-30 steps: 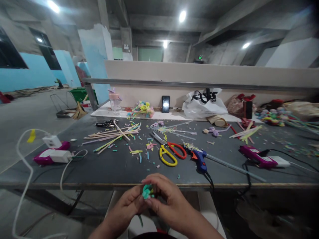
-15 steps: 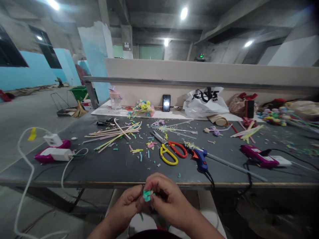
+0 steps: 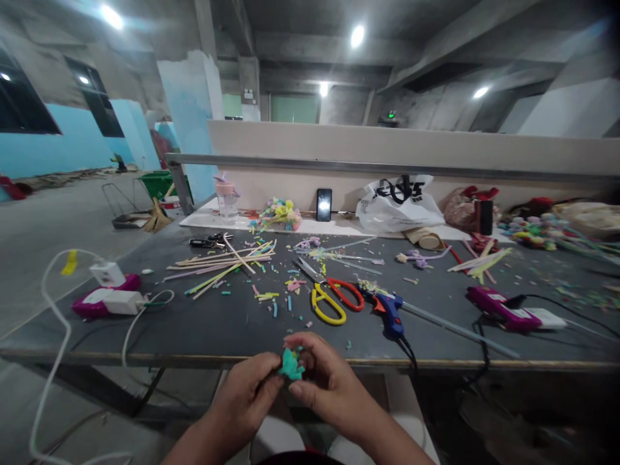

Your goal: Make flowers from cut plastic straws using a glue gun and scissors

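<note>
My left hand (image 3: 249,394) pinches a small teal-green flower (image 3: 291,365) between thumb and fingertips, just in front of the table's near edge. Around the flower's right side curves my right hand (image 3: 327,378), its thumb and fingers apart; whether a fingertip touches the petals I cannot tell. On the table beyond lie scissors (image 3: 329,300) with one yellow and one red handle, blades partly spread. A blue glue gun (image 3: 391,313) with a long clear glue stick (image 3: 455,327) rests to their right. Small pastel offcuts (image 3: 268,296) are scattered nearby.
Pastel sticks (image 3: 223,261) lie left of centre on the dark table (image 3: 203,332). Purple power strips (image 3: 99,302) with cables sit at left and right. Along the back stand a phone (image 3: 324,205), a cup (image 3: 227,200), a flower bunch (image 3: 281,214) and a white bag (image 3: 397,203).
My right hand's fingers have loosened and spread away from the teal-green flower, which now shows more of its petals. My left hand still pinches it. The view has shifted slightly.
</note>
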`<action>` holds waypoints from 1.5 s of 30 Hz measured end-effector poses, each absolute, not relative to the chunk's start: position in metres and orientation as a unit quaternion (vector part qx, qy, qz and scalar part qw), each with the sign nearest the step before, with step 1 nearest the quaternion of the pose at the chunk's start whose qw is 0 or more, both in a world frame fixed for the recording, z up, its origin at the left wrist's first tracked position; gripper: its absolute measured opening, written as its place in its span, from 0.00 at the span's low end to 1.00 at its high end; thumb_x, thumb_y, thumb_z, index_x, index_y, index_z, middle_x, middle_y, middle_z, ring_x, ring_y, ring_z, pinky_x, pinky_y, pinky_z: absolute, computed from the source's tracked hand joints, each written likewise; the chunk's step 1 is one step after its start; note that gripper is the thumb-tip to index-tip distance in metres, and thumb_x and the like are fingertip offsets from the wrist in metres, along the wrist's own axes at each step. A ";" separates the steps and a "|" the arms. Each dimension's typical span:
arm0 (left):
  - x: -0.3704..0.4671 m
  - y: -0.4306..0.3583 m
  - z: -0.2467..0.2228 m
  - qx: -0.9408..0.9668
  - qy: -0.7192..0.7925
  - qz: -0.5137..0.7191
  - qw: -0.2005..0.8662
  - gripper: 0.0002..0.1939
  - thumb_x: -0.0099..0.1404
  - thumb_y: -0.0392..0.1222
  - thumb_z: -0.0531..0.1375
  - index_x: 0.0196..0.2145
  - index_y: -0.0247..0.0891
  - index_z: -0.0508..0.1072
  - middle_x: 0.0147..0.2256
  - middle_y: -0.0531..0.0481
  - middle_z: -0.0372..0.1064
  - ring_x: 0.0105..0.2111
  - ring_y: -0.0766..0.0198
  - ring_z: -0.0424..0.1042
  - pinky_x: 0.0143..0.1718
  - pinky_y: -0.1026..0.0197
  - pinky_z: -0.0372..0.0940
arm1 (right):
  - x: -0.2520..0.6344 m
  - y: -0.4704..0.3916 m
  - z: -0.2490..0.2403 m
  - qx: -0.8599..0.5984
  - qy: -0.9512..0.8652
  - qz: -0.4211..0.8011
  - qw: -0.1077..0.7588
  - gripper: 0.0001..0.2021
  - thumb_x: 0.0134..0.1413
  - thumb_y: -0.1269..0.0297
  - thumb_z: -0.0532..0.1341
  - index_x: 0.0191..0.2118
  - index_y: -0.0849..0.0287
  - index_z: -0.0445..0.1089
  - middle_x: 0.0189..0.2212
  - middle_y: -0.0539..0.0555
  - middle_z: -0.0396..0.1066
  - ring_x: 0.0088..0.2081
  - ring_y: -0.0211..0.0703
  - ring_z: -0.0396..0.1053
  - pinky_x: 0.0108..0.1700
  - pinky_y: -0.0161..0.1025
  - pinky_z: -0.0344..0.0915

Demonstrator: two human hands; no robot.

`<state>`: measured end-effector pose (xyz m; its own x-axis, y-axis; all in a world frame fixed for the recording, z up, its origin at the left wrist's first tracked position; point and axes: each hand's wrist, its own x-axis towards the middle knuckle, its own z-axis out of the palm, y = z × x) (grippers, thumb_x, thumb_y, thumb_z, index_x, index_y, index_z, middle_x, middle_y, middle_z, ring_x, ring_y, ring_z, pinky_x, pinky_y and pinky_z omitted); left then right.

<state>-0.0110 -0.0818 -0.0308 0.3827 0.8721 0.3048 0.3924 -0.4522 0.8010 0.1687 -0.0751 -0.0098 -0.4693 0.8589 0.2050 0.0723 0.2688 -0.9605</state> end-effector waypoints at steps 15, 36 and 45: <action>-0.004 -0.082 -0.026 0.664 0.407 0.340 0.527 0.14 0.62 0.47 0.50 0.23 0.38 0.59 0.22 0.57 0.52 0.24 0.68 0.52 0.25 0.66 0.49 | 0.166 -0.072 -0.016 -0.349 -0.670 0.515 0.405 0.09 0.47 0.65 0.61 0.37 0.57 0.64 0.31 0.49 0.63 0.29 0.35 0.60 0.31 0.33 0.59; -0.001 -0.081 -0.051 0.807 0.448 0.300 0.239 0.11 0.66 0.38 0.43 0.38 0.39 0.63 0.33 0.47 0.68 0.33 0.61 0.67 0.34 0.61 0.60 | 0.150 -0.069 -0.022 -0.504 -0.673 0.371 0.394 0.07 0.41 0.76 0.53 0.28 0.58 0.60 0.22 0.45 0.59 0.24 0.34 0.58 0.25 0.30 0.53; 0.003 -0.076 -0.067 0.828 0.406 0.356 0.151 0.13 0.61 0.31 0.43 0.32 0.37 0.65 0.27 0.46 0.67 0.28 0.61 0.65 0.29 0.61 0.58 | 0.145 -0.065 -0.024 -0.520 -0.653 0.386 0.393 0.06 0.40 0.76 0.53 0.27 0.58 0.60 0.20 0.44 0.59 0.23 0.34 0.58 0.24 0.31 0.53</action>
